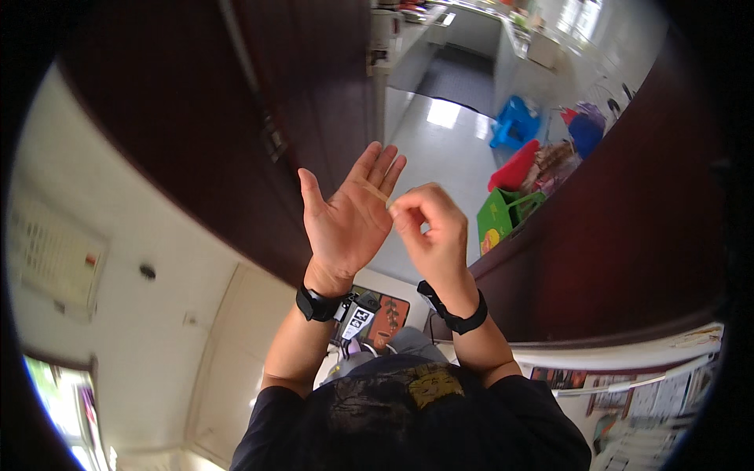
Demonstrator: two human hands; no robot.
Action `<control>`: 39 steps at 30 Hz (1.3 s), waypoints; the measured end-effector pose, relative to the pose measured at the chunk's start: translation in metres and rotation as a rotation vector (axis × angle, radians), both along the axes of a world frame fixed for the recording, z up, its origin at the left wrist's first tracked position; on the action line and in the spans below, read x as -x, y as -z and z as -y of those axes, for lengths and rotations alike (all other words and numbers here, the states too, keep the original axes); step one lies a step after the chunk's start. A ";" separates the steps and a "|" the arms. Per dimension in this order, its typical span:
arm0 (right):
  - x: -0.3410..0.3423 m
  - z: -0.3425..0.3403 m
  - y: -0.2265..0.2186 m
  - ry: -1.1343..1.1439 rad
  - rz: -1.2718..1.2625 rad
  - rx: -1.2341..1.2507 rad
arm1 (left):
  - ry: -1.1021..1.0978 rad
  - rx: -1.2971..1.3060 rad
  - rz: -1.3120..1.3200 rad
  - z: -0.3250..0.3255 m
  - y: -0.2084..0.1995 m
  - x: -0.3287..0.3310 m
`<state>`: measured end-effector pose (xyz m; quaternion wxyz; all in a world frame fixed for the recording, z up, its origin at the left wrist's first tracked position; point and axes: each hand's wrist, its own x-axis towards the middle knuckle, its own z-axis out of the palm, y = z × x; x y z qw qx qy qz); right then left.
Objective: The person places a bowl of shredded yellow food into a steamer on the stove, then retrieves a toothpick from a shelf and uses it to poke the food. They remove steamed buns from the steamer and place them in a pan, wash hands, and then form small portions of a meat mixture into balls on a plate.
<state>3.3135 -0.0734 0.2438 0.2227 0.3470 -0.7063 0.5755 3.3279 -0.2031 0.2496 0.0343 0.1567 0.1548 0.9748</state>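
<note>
Flanking the pale floor, a dark door on the left and a dark panel on the right are seen. Beyond the panel's edge, a blue stool and a red item are set near a green box, partly hidden, whose contents cannot be made out. The left hand is held palm up, fingers straightened, thumb spread wide. Across the base of its fingers a thin pale band seems to be stretched, pinched between the right hand's joined thumb and forefinger.
</note>
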 end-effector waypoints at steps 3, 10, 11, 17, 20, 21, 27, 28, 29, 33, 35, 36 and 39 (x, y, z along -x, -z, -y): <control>0.080 0.001 0.010 0.126 0.062 -0.020 | 0.157 0.001 0.013 -0.002 0.008 0.096; 0.257 -0.008 0.031 0.447 -0.042 0.011 | 0.368 -0.071 0.047 -0.008 0.022 0.275; 0.285 -0.013 0.028 0.503 -0.040 0.041 | 0.379 -0.062 0.060 -0.014 0.018 0.303; 0.417 -0.046 0.020 0.556 -0.032 0.082 | 0.448 -0.095 0.084 -0.045 0.012 0.444; 0.490 -0.061 0.020 0.637 0.036 0.087 | 0.493 -0.095 0.067 -0.061 0.019 0.518; 0.520 -0.067 0.019 0.685 0.025 0.109 | 0.494 -0.085 0.046 -0.063 0.021 0.546; 0.698 -0.094 0.050 0.598 0.035 -0.030 | 0.455 0.113 -0.043 -0.097 0.052 0.742; 0.731 -0.096 0.057 0.594 0.082 0.009 | 0.483 0.103 -0.103 -0.103 0.056 0.772; 0.769 -0.099 0.059 0.659 0.155 0.079 | 0.461 0.143 -0.085 -0.107 0.056 0.807; 0.902 -0.146 0.052 0.883 0.214 0.095 | 0.494 0.214 0.109 -0.134 0.054 0.951; 0.964 -0.153 0.053 0.772 0.262 0.136 | 0.446 0.414 0.069 -0.148 0.053 1.024; 0.995 -0.162 0.055 0.738 0.304 0.115 | 0.459 0.482 0.032 -0.162 0.057 1.061; 1.085 -0.193 0.069 0.654 0.340 0.123 | 0.388 0.592 -0.031 -0.211 0.078 1.152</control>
